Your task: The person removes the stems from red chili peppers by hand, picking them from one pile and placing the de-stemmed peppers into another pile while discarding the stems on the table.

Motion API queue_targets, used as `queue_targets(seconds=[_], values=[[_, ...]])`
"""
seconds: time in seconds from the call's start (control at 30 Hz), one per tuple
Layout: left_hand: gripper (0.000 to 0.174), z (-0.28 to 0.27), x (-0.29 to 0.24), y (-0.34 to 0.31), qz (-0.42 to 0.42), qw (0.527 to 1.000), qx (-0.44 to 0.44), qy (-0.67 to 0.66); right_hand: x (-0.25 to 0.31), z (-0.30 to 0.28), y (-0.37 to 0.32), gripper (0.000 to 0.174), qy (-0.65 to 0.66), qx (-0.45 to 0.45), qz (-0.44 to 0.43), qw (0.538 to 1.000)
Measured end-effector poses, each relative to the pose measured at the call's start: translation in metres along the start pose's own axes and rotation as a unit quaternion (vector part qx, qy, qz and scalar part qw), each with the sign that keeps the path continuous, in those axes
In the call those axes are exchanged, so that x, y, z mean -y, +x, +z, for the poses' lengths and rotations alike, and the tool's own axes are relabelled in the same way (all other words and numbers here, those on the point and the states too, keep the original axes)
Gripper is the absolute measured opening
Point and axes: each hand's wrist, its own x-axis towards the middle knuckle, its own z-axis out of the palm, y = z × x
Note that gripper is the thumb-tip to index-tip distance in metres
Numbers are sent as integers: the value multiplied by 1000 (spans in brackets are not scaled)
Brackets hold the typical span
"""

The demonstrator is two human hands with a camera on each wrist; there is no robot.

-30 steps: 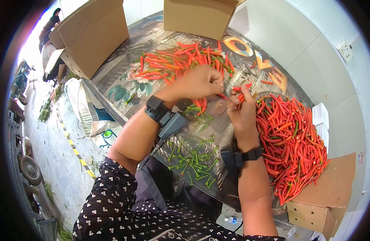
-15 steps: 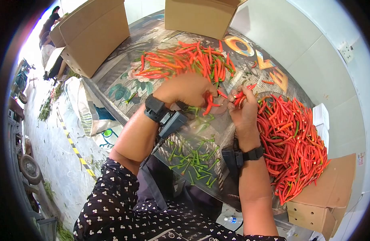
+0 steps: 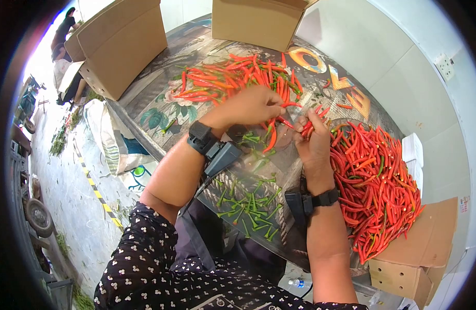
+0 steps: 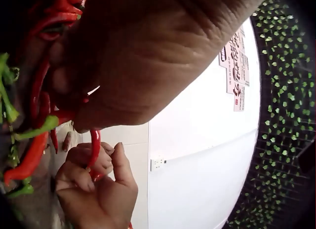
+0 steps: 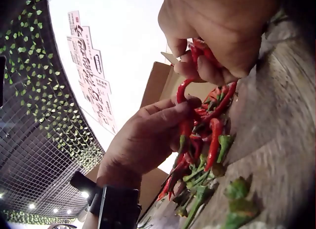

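Observation:
In the head view my left hand [image 3: 248, 111] pinches a red chili pepper [image 3: 291, 104] between thumb and fingers, its curved end reaching toward the right hand. More chilies, one with a green stem [image 4: 37, 129], hang below the left palm. My right hand [image 3: 314, 142] curls round several red chilies [image 3: 311, 124], their ends poking out above the fingers. Both hands are close together over the table, as the right wrist view also shows. Beyond the left hand lies a heap of stemmed chilies [image 3: 232, 77]. Beside the right wrist is a large pile of red chilies [image 3: 372, 186].
Loose green stems [image 3: 253, 209] lie at the table's near edge. Cardboard boxes stand at the back left [image 3: 121, 46] and back [image 3: 256, 23]; another box [image 3: 416, 248] is at the right. White containers [image 3: 412, 155] sit behind the large pile. A person [image 3: 64, 31] is at the far left.
My left hand dipped and drew slightly away with chilies hanging from it, then came back up, one chili now extending toward the right hand. The right hand stays nearly in place, gripping its chilies.

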Motion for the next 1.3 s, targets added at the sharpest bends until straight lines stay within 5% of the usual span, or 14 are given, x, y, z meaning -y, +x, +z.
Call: queue_targets(seconds=[0.13, 0.2, 0.27, 0.4, 0.5, 0.67, 1.1, 1.3], values=[[24, -2, -8, -2, -41, 998, 11, -39, 2, 14, -8, 9, -31, -13, -46, 998], [26, 1, -2, 0, 47, 994, 48, -88, 2, 17, -9, 12, -80, -18, -66, 994], [27, 1, -4, -2, 16, 992, 78, -100, -4, 7, -3, 19, -130, 82, -78, 985], [27, -1, -2, -1, -19, 987, 140, -74, -3, 11, -6, 19, -150, 90, -90, 980], [24, 1, -4, -2, -19, 989, 115, -90, -5, 9, -5, 18, -194, 88, -97, 972], [22, -1, -3, -3, -52, 987, 96, -116, -4, 6, -2, 17, -120, -45, -134, 983], [16, 2, -10, -2, 25, 1000, 5, -14, -7, 4, 2, 12, -206, -54, -156, 965], [19, 0, -10, -2, 39, 999, 30, 0, -4, 7, -2, 12, -87, -40, -92, 991]])
